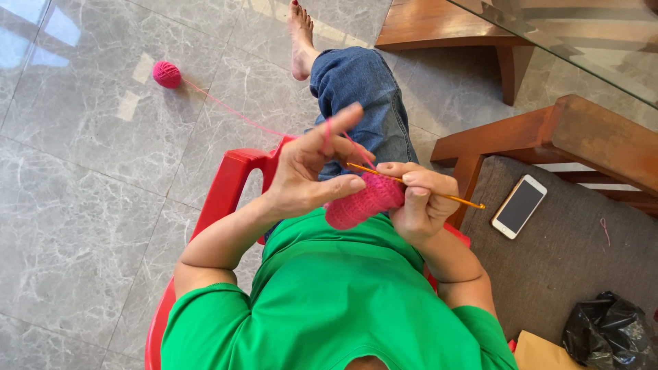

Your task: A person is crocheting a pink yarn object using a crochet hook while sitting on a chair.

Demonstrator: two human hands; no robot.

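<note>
My left hand (312,168) pinches a small pink crocheted piece (363,201) between thumb and fingers, with pink yarn looped over the raised index finger. My right hand (421,199) grips a thin yellow crochet hook (411,185), whose tip lies across the top of the pink piece. The strand of yarn (226,109) runs from my left hand across the floor to a pink yarn ball (166,74) at the upper left. I sit on a red plastic chair (223,192), wearing a green shirt and blue jeans.
A white phone (519,206) lies on the grey cushion of a wooden seat (569,130) to my right. A black plastic bag (608,332) and a tan envelope (541,353) sit at the lower right. A glass-topped wooden table (480,31) stands ahead. The floor is grey marble tile.
</note>
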